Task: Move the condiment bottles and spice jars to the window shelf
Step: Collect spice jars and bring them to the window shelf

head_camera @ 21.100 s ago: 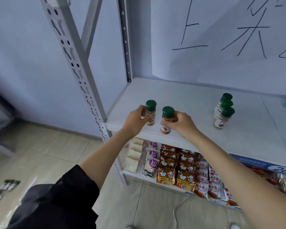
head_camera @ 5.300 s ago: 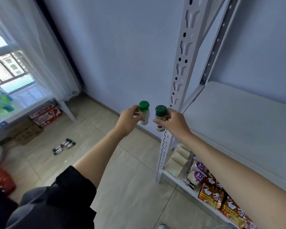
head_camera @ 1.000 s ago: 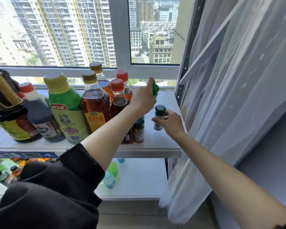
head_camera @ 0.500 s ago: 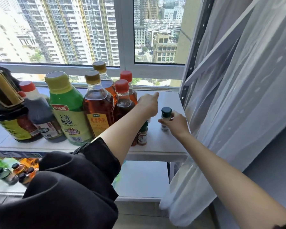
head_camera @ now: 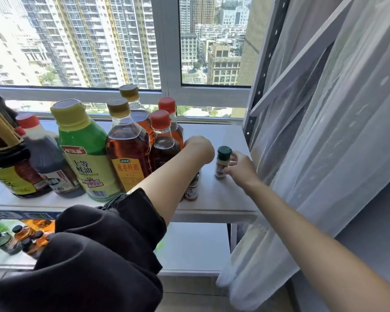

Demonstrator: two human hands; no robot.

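The white window shelf (head_camera: 223,199) carries a row of condiment bottles. My right hand (head_camera: 239,167) pinches a green-capped spice jar (head_camera: 222,163) that stands upright near the shelf's right end. My left hand (head_camera: 199,149) is lowered beside the red-capped bottles (head_camera: 164,140). Its fingers curl down and away from me, and whatever is under them is hidden. Another small spice jar (head_camera: 191,188) stands on the shelf under my left wrist, partly covered by my forearm.
A green oyster sauce bottle (head_camera: 86,154), an amber cooking wine bottle (head_camera: 126,152) and dark soy bottles (head_camera: 43,158) fill the shelf's left part. A sheer curtain (head_camera: 324,154) hangs right of the shelf post (head_camera: 254,97). A lower shelf (head_camera: 194,246) holds small bottles at left.
My left hand, which held a green-capped jar up, has come down beside the red-capped bottles and the jar is out of sight. My right hand's jar now stands on the shelf.
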